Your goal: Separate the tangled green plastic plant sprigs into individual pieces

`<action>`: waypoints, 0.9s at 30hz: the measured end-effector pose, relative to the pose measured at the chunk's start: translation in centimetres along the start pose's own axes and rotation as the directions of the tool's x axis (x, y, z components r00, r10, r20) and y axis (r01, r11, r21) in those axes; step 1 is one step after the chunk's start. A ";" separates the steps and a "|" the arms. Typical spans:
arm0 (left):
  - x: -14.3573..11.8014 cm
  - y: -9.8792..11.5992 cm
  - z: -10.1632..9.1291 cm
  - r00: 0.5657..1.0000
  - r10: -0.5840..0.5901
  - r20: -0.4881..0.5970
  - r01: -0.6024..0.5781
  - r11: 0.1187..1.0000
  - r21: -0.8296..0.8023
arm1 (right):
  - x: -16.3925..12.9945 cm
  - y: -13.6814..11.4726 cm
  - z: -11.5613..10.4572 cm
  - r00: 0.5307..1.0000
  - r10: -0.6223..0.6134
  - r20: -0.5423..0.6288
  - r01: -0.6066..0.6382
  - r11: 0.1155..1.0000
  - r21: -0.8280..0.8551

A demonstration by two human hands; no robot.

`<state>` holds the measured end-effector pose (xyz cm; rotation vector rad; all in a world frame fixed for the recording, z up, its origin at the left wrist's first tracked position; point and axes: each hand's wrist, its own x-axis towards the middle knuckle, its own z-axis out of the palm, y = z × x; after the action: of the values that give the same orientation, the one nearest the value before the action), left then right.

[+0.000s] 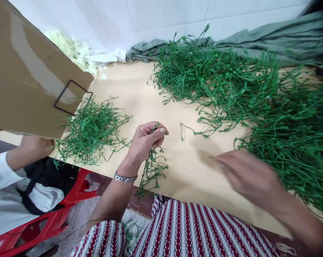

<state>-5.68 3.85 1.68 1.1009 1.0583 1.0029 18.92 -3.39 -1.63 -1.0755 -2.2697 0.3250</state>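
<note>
The left hand (147,141) has its grip pinched shut on a small bunch of green sprigs (152,169), which hangs just over the near edge of the table (140,96). The right hand (244,175) is blurred, near the big heap of green stems (271,107); I cannot tell its grip. A smaller pile of stems (90,130) lies left of the held bunch, beside a cardboard box (27,71).
</note>
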 end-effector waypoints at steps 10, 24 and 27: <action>-0.8 0.0 -0.2 0.997 0.067 -0.039 -0.072 0.988 -0.137 | 8.2 -1.0 7.2 0.997 -0.025 0.067 0.030 0.997 -0.076; -0.8 -3.5 0.3 0.988 -0.111 -0.108 0.083 0.970 -0.230 | 16.4 -5.7 1.4 0.995 -0.102 -0.003 0.102 0.991 -0.085; -0.4 -4.2 1.2 0.980 -0.111 -0.166 0.074 0.975 -0.211 | 21.3 -7.8 2.7 0.942 -0.325 0.084 0.319 0.945 0.072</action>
<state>-4.20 2.55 -2.20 0.7996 1.1108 1.1223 1.95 8.00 8.54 -0.6547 -2.4562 0.3083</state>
